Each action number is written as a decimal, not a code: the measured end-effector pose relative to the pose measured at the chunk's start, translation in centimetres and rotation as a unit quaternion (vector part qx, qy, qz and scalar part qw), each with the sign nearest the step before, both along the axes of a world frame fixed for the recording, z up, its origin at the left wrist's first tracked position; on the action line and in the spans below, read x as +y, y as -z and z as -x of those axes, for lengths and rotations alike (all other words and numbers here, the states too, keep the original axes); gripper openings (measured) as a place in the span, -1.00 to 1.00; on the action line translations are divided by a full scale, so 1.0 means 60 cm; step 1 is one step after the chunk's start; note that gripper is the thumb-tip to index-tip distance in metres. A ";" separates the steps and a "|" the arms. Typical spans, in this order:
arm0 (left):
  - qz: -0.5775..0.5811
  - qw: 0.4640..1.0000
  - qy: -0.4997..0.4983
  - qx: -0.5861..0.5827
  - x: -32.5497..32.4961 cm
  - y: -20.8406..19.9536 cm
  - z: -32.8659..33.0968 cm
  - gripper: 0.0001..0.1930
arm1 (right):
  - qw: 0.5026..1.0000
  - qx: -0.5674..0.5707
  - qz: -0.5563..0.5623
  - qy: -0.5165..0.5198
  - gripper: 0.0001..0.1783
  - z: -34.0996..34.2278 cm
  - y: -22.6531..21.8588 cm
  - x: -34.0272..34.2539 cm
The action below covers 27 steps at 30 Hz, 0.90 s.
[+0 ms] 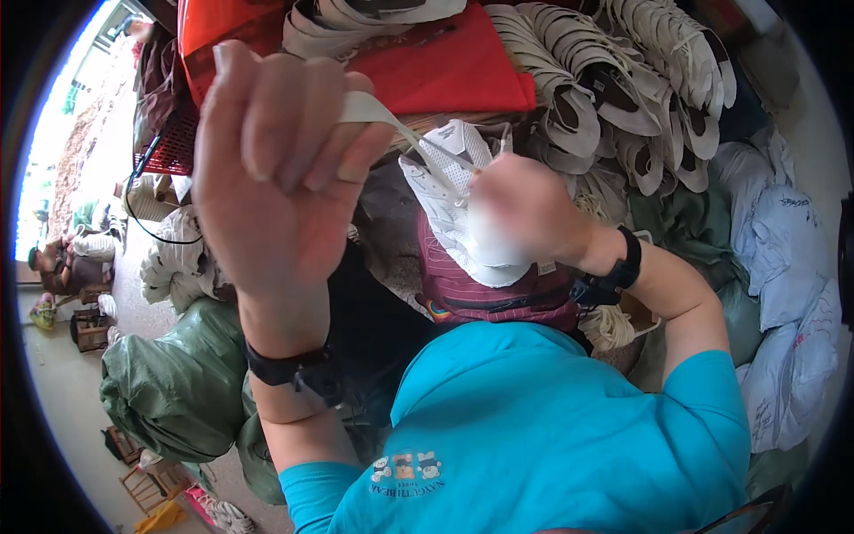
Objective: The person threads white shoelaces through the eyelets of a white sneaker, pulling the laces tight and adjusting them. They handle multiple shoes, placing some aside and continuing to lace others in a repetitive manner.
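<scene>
Raised at the left, my left hand (280,160) is closed on a flat white shoelace (378,110), which passes between its fingers. The lace stretches down to a white shoe upper (445,218) with perforated panels, lying over a maroon striped cloth (498,307) at my lap. My right hand (525,209), smeared by motion, is closed at the upper's right side. A strand of the lace runs to its fingertips, and the hand covers part of the upper.
Rows of stacked off-white shoe uppers (587,67) fill the back right beside a red cloth (445,62). Green sacks (178,378) stand on the floor at the left. White bags (787,267) are piled at the right. A red plastic basket (171,147) is at the back left.
</scene>
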<state>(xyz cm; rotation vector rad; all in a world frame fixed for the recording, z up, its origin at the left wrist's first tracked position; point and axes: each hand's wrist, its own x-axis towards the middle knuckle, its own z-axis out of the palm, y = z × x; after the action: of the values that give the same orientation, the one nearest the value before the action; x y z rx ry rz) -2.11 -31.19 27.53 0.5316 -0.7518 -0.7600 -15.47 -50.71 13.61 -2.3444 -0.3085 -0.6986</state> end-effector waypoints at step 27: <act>-0.143 0.943 -0.180 0.240 0.323 0.239 -0.152 -0.57 | 0.681 0.194 -0.705 -0.051 -0.71 -0.011 -0.009 -0.303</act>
<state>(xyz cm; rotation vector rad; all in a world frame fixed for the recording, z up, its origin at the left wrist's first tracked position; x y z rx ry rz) 7.03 -11.80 13.21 0.6896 -0.0811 -0.6198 -14.83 -68.86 14.13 -0.8768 0.2628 -0.1536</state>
